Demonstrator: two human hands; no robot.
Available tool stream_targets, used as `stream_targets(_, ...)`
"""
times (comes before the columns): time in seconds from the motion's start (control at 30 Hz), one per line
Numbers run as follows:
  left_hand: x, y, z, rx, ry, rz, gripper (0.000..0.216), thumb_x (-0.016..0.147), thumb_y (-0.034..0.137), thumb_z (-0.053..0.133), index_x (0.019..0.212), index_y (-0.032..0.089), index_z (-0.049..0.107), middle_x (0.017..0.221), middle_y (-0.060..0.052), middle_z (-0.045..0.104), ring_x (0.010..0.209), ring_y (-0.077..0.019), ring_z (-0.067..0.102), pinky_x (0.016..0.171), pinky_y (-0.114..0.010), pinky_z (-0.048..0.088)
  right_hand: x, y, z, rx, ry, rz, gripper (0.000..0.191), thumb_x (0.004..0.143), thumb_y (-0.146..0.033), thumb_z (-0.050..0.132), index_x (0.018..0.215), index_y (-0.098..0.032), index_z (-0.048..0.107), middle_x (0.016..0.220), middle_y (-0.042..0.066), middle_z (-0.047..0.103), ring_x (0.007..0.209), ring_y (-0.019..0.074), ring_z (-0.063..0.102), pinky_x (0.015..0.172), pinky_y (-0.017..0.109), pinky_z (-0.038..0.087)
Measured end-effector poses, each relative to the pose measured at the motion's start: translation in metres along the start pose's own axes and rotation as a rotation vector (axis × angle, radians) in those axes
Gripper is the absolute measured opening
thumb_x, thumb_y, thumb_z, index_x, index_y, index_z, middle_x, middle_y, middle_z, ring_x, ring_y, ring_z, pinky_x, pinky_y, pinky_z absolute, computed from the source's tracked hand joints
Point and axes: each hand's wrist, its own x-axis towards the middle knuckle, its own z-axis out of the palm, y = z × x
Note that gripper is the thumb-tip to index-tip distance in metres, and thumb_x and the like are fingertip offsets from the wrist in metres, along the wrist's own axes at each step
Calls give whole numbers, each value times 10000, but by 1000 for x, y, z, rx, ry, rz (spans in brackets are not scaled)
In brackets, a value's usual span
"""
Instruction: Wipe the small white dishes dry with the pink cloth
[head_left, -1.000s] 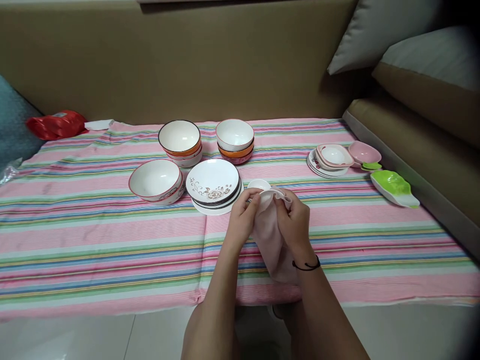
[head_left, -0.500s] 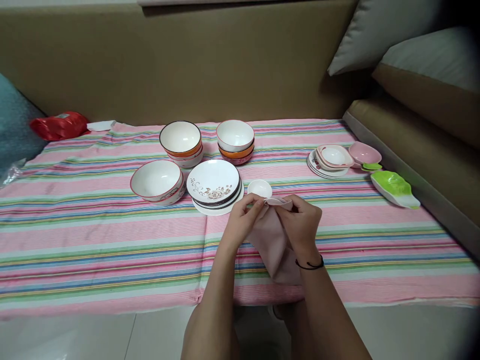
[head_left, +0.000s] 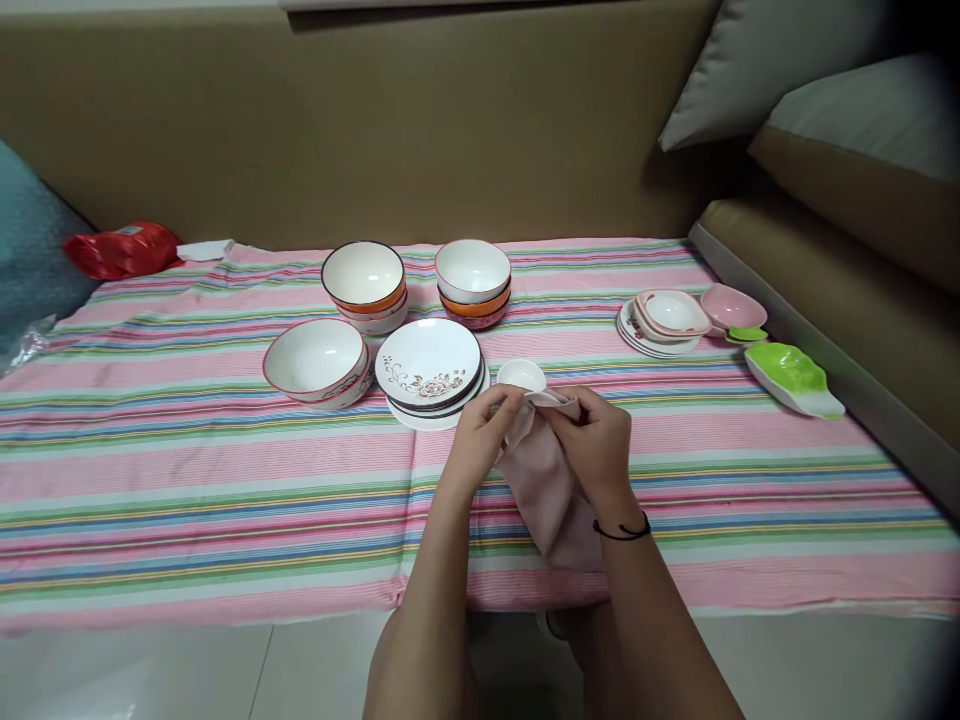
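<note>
Both my hands are closed on a pale pink cloth (head_left: 551, 495) above the near middle of the striped tablecloth (head_left: 225, 470). My left hand (head_left: 480, 445) pinches the cloth's top edge, where a whitish bit shows that I cannot make out. My right hand (head_left: 596, 450), with a black band on its wrist, grips the cloth from the right. Just beyond my fingers a small white dish (head_left: 521, 374) sits on the table. The rest of the cloth hangs down towards me.
A stack of floral plates (head_left: 427, 370), a red-rimmed bowl (head_left: 315, 360) and two bowl stacks (head_left: 364, 280) (head_left: 472, 275) stand left of centre. Small dishes (head_left: 664, 318), a pink dish (head_left: 731, 305) and a green leaf dish (head_left: 791, 375) sit right. A red bag (head_left: 120, 250) lies far left.
My hands have shifted slightly on the cloth, working its top edge; the right hand moved a little right, then back. The small white dish now shows clear of my fingers.
</note>
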Motion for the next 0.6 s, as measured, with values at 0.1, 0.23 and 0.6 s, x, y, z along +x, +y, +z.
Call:
stream_targets(0.1,0,2,-1,-18,-67,21,302,856,390,497,842,140,667,855,-46,626,859,-173,542,768,-250,412,-2,-1,1,-44,40,-4,248,702,-387,690,630,-156,641,516,-47,503,514,84,406,500,204,336)
stream_targets(0.23,-1,4,-2,-57,-49,-53,376,869,444,456,989,157,668,937,-57,631,882,-187,548,754,-258,423,-3,-1,2,-76,67,-46,270,774,-383,614,636,-154,645,512,-45,471,515,84,391,517,213,329)
stream_targets(0.6,-3,0,-2,-129,8,-100,327,822,439,538,1045,207,590,647,22,494,618,-101,506,567,-196,420,-1,0,4,92,126,82,297,805,-368,548,956,-158,694,832,56,695,728,181,610,653,280,462)
